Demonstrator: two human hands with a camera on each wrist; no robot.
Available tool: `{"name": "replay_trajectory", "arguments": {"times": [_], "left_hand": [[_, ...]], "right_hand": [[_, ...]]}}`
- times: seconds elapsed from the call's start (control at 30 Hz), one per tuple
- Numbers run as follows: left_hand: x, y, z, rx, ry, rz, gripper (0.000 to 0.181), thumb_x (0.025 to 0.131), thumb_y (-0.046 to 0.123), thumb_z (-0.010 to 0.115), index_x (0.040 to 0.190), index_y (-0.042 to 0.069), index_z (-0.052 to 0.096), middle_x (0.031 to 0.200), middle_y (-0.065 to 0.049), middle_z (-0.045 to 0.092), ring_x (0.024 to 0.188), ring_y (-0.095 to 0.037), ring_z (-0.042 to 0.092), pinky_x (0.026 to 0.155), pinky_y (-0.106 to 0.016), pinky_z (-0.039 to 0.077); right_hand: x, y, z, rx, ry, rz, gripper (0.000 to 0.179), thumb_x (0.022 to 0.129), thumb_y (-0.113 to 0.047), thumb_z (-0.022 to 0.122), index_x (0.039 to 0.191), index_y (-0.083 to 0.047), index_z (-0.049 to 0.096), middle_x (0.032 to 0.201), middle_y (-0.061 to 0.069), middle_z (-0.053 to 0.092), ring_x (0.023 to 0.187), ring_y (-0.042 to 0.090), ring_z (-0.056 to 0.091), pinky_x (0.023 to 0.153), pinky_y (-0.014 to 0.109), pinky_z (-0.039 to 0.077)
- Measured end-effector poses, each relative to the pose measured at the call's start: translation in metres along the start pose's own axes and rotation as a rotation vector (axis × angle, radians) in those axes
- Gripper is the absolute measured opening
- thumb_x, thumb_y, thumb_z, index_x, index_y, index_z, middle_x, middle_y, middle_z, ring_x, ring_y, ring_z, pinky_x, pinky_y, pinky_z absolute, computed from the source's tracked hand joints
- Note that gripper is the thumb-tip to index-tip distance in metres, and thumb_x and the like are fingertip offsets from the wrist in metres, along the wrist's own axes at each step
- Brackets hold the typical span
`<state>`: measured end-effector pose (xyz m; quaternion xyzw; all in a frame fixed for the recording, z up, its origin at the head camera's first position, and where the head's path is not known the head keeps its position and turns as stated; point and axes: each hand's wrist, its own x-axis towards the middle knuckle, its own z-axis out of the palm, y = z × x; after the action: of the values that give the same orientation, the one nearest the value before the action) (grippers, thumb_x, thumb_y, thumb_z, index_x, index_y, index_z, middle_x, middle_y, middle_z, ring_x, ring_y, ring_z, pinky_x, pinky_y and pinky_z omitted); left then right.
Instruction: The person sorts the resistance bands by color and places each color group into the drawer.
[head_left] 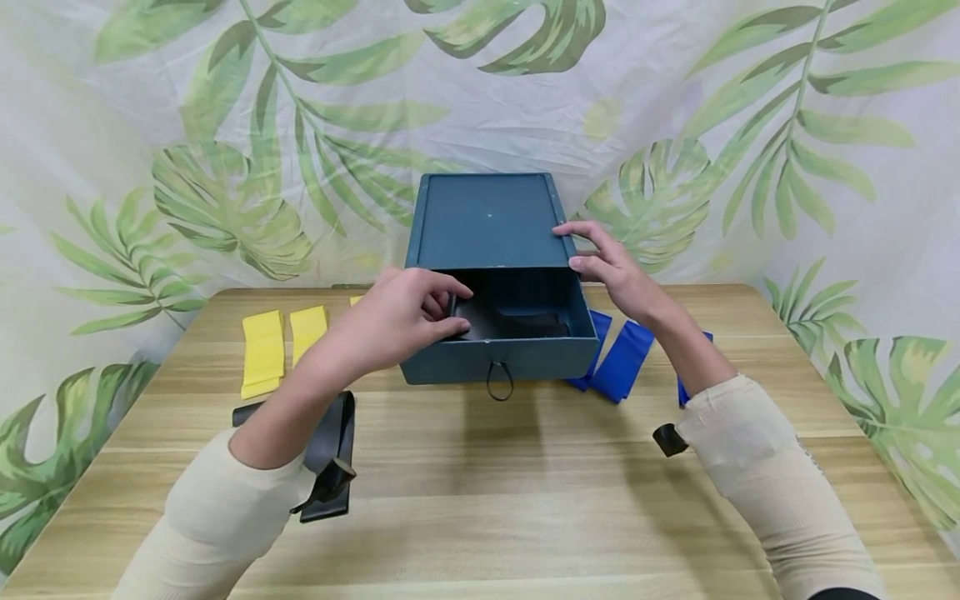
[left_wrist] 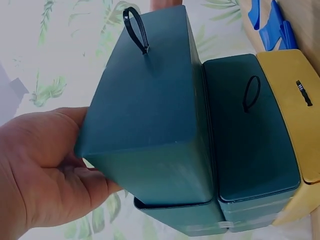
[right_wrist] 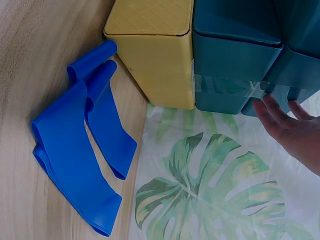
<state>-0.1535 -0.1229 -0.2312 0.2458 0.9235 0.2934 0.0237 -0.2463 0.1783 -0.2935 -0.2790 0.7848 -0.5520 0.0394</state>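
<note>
A stacked drawer cabinet (head_left: 487,221) stands at the back of the table, its dark teal top drawer (head_left: 450,364) pulled out toward me. Inside lies a folded black band (head_left: 517,323). My left hand (head_left: 390,321) reaches over the drawer's left wall, thumb and fingers pinching the band's left end. In the left wrist view, the left hand (left_wrist: 45,170) has its fingertips hidden behind the drawer. My right hand (head_left: 618,271) rests its fingertips on the cabinet's upper right edge. The right wrist view has the right hand (right_wrist: 287,125) against the cabinet's teal side, fingers extended.
Folded yellow bands (head_left: 262,354) lie left of the cabinet, and blue bands (head_left: 622,362) lie to its right. Another black band (head_left: 330,442) is on the table under my left forearm. Below the top drawer sit a second teal drawer (left_wrist: 252,145) and a yellow drawer (left_wrist: 290,100).
</note>
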Motion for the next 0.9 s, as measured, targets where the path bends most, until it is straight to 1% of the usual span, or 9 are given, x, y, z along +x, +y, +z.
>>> {"name": "replay_trajectory", "arguments": {"times": [0.1, 0.23, 0.4, 0.5, 0.6, 0.67, 0.77, 0.8, 0.9], "left_hand": [[-0.002, 0.003, 0.002, 0.044, 0.02, 0.007, 0.03, 0.096, 0.006, 0.074, 0.123, -0.004, 0.072, 0.102, -0.015, 0.071, 0.086, -0.025, 0.071, 0.079, -0.039, 0.059], [-0.008, 0.007, 0.003, 0.111, 0.104, 0.059, 0.024, 0.096, 0.005, 0.073, 0.118, -0.005, 0.074, 0.114, -0.021, 0.067, 0.094, -0.031, 0.071, 0.082, -0.041, 0.059], [-0.014, 0.004, -0.003, 0.09, 0.25, 0.164, 0.017, 0.094, 0.001, 0.074, 0.11, -0.005, 0.076, 0.109, -0.018, 0.069, 0.093, -0.03, 0.068, 0.082, -0.042, 0.058], [-0.017, -0.006, -0.01, 0.066, 0.358, 0.235, 0.011, 0.092, -0.001, 0.076, 0.103, -0.003, 0.076, 0.101, -0.016, 0.071, 0.087, -0.025, 0.067, 0.077, -0.039, 0.059], [-0.023, -0.019, -0.018, 0.055, 0.436, 0.255, 0.008, 0.092, 0.001, 0.076, 0.1, -0.001, 0.077, 0.096, -0.012, 0.071, 0.083, -0.021, 0.066, 0.073, -0.03, 0.057], [-0.027, -0.029, -0.024, 0.043, 0.444, 0.233, 0.006, 0.093, 0.003, 0.076, 0.099, 0.0, 0.077, 0.095, -0.01, 0.072, 0.082, -0.019, 0.066, 0.072, -0.021, 0.055], [-0.03, -0.049, -0.028, 0.049, 0.42, 0.187, 0.005, 0.094, 0.004, 0.076, 0.098, 0.001, 0.077, 0.093, -0.009, 0.073, 0.081, -0.018, 0.065, 0.071, -0.013, 0.049], [-0.032, -0.056, -0.028, 0.058, 0.398, 0.166, 0.005, 0.094, 0.004, 0.076, 0.098, 0.002, 0.077, 0.093, -0.009, 0.073, 0.081, -0.018, 0.065, 0.071, -0.014, 0.048], [-0.033, -0.076, -0.024, 0.09, 0.311, 0.106, 0.005, 0.095, 0.005, 0.075, 0.098, 0.001, 0.077, 0.092, -0.01, 0.074, 0.081, -0.021, 0.066, 0.071, -0.027, 0.053]], "right_hand": [[0.0, 0.0, 0.0, 0.004, 0.002, -0.001, 0.05, 0.105, -0.018, 0.044, 0.152, 0.0, 0.039, 0.167, 0.013, 0.023, 0.133, 0.041, 0.05, 0.114, 0.065, 0.035], [0.0, 0.001, 0.0, -0.001, 0.004, -0.003, 0.05, 0.105, -0.018, 0.044, 0.152, 0.0, 0.039, 0.166, 0.013, 0.024, 0.132, 0.041, 0.05, 0.114, 0.064, 0.035], [0.001, 0.001, 0.0, 0.0, 0.004, -0.004, 0.051, 0.105, -0.018, 0.044, 0.152, 0.0, 0.039, 0.166, 0.013, 0.025, 0.132, 0.041, 0.051, 0.114, 0.064, 0.035], [0.001, 0.0, 0.0, -0.001, 0.004, -0.004, 0.051, 0.105, -0.018, 0.044, 0.152, 0.0, 0.04, 0.166, 0.013, 0.025, 0.133, 0.041, 0.05, 0.114, 0.064, 0.035], [0.001, 0.0, 0.001, -0.002, 0.005, -0.005, 0.05, 0.105, -0.018, 0.044, 0.152, 0.0, 0.04, 0.166, 0.013, 0.026, 0.134, 0.041, 0.049, 0.114, 0.065, 0.035], [0.001, 0.0, 0.001, -0.002, 0.006, -0.008, 0.05, 0.105, -0.018, 0.044, 0.152, 0.0, 0.04, 0.166, 0.013, 0.025, 0.134, 0.041, 0.049, 0.114, 0.065, 0.034], [0.0, 0.001, 0.001, 0.001, 0.007, -0.012, 0.05, 0.105, -0.018, 0.044, 0.152, 0.0, 0.04, 0.166, 0.013, 0.025, 0.134, 0.041, 0.048, 0.114, 0.065, 0.034], [0.0, 0.0, 0.001, -0.001, 0.007, -0.013, 0.051, 0.105, -0.018, 0.043, 0.152, 0.0, 0.039, 0.167, 0.013, 0.024, 0.135, 0.041, 0.048, 0.114, 0.065, 0.033], [0.0, 0.0, 0.001, 0.011, 0.009, -0.01, 0.05, 0.105, -0.017, 0.043, 0.152, 0.001, 0.04, 0.167, 0.013, 0.024, 0.134, 0.041, 0.049, 0.114, 0.065, 0.034]]}}
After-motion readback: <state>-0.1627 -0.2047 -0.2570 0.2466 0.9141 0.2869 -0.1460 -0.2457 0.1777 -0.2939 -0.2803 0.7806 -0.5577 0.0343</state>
